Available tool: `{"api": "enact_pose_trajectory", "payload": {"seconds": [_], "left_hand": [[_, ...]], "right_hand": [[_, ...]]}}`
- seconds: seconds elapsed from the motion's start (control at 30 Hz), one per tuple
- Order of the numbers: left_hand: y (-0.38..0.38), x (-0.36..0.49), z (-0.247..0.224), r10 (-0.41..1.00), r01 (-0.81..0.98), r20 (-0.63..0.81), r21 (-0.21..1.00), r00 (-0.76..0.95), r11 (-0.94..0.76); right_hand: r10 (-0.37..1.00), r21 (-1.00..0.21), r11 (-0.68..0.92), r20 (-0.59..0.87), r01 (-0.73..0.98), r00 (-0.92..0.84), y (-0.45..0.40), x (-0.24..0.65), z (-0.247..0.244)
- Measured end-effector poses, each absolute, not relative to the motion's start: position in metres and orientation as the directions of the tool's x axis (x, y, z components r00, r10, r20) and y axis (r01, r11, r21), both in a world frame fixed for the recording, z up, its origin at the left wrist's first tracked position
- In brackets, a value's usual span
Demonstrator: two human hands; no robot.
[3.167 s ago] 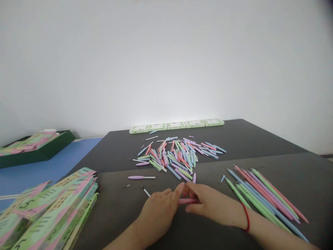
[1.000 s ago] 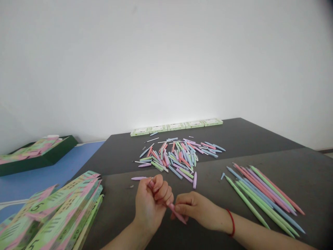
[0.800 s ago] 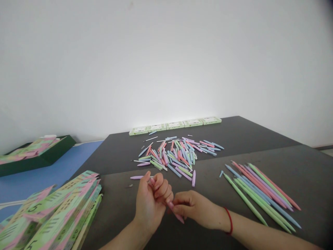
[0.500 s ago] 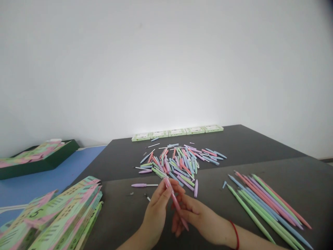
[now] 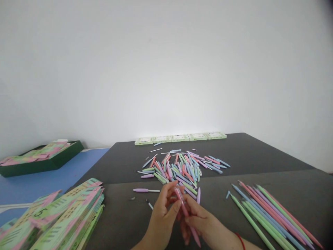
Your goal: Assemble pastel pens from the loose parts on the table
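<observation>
A pink pen (image 5: 193,232) slants between my hands, its lower tapered end toward me and its clear upper end away. My left hand (image 5: 163,217) has its thumb and fingers closed around the upper part. Lower down, my right hand (image 5: 204,222) pinches the barrel between thumb and fingers. Just beyond my hands lies a loose heap of pastel pen parts (image 5: 186,166), with thin white refills among them. A purple pen part with a white refill (image 5: 142,190) lies left of my fingers, and a dark-tipped refill (image 5: 149,204) lies beside my left hand.
Long pens (image 5: 273,215) lie in a row at the right, near a small blue piece (image 5: 228,194). Printed cartons (image 5: 62,215) are stacked at the left. A green tray (image 5: 52,165) stands on a blue surface. Flat boxes (image 5: 179,138) line the black table's far edge.
Both hands have shifted a little right and down in view with the pink pen. My left fingers now lie closer around its upper end. The whole view has shifted slightly.
</observation>
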State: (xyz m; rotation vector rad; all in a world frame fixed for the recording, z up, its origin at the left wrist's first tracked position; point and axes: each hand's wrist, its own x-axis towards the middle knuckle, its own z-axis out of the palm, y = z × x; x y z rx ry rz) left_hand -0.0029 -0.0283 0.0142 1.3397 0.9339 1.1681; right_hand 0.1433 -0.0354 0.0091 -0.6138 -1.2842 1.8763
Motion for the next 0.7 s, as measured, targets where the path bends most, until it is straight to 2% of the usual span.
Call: {"api": "enact_pose_trajectory", "payload": {"seconds": [0.13,0.3,0.53,0.7], "left_hand": [[-0.03,-0.003,0.016,0.956,-0.013,0.192,0.981,0.221,-0.194],[-0.032,-0.001,0.017,0.939,0.038,0.212,0.972,0.272,-0.231],[-0.029,0.002,0.004,0.946,-0.089,0.297,0.954,0.129,-0.288],[-0.029,0.004,-0.007,0.946,-0.066,0.276,0.961,0.168,-0.269]], "right_hand": [[0.847,-0.89,-0.277,-0.049,-0.362,-0.529,-0.034,0.144,0.007],[0.886,-0.931,-0.223,-0.07,-0.291,-0.457,-0.033,0.142,0.001],[0.864,-0.898,-0.282,-0.085,-0.338,-0.496,-0.033,0.153,0.018],[0.889,-0.86,-0.306,-0.104,-0.409,-0.447,-0.025,0.165,0.024]]}}
